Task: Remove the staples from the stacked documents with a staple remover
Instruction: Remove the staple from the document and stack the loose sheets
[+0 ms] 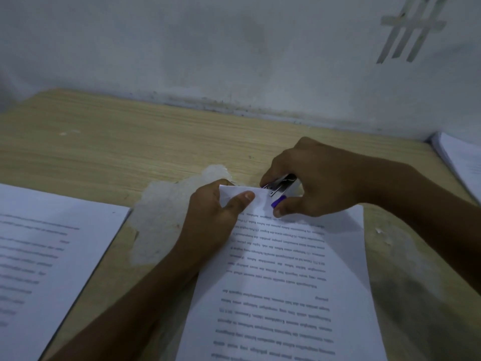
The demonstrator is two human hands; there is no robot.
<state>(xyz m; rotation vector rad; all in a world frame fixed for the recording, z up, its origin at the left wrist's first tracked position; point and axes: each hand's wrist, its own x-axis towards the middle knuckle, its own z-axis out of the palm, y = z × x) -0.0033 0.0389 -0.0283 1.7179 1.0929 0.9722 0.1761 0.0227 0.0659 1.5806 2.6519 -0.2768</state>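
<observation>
1. A pale wood-grain worktop (pixel 104 142) runs up to a whitish wall (pixel 208 48) that is stained along its base. A light barred shape (pixel 413 27) shows on the wall at the upper right.
2. Near the middle of the worktop lies a rough whitish worn patch (pixel 161 217), partly under the left wrist.
3. A printed sheet (pixel 52 243) lies on the left, and the edge of a paper stack (pixel 460 162) shows at the far right.
4. The document (pixel 286 269) lies in the centre of the worktop, between the two forearms.
5. The left hand (pixel 213 220) has its grip clamped on the document's far left corner. Thumb and fingers pinch that corner, which is lifted off the worktop.
6. The right hand (pixel 320 178) has its grip closed round a metal-and-purple staple remover (pixel 279 187), thumb below and fingers above. The tool's tip touches the raised corner, just beside the left thumb.
7. The printed lines on the document run upside down to the camera and are too blurred to read. No brand can be made out on the tool.
</observation>
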